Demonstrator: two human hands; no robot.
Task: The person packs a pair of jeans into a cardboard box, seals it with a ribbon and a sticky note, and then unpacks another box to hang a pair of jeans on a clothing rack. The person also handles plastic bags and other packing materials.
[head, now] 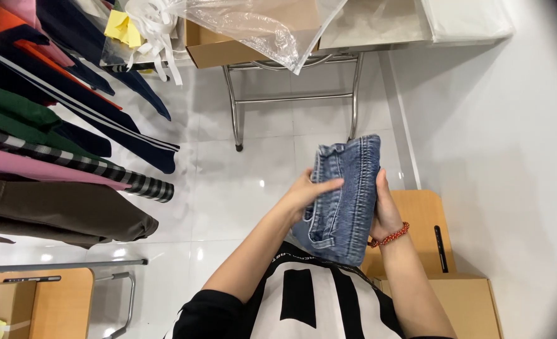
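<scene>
Left hand: the left hand (307, 193) is partly closed on the folded denim garment (344, 198), with its thumb laid flat across the near face of the cloth and its fingers curled behind the left edge.
Right hand: the right hand (384, 210) lies fairly open and flat against the right edge of the same garment, palm pressed to the cloth, thumb on the side; a red beaded bracelet (391, 236) circles its wrist.
Garment's place: it is held upright between the two hands, in front of the person's chest, above the white tiled floor (228, 194).
Hidden: the fingertips of both hands are behind the denim, so how tightly they grip cannot be told; the garment's lower end is cut off by the striped black and white shirt (316, 301).
Garment's look: mid-blue washed denim, folded into a narrow thick bundle, with stitched seams running lengthwise, a frayed hem at the top and a pocket edge low on the near face.
Left of the left hand: hanging clothes (52, 125) in green, navy, pink, checked and brown.
Beyond both hands: a metal-legged table (291, 97) bearing a cardboard box (219, 44) and clear plastic bags (253, 25).
Under the right hand: a wooden chair (426, 220).
</scene>
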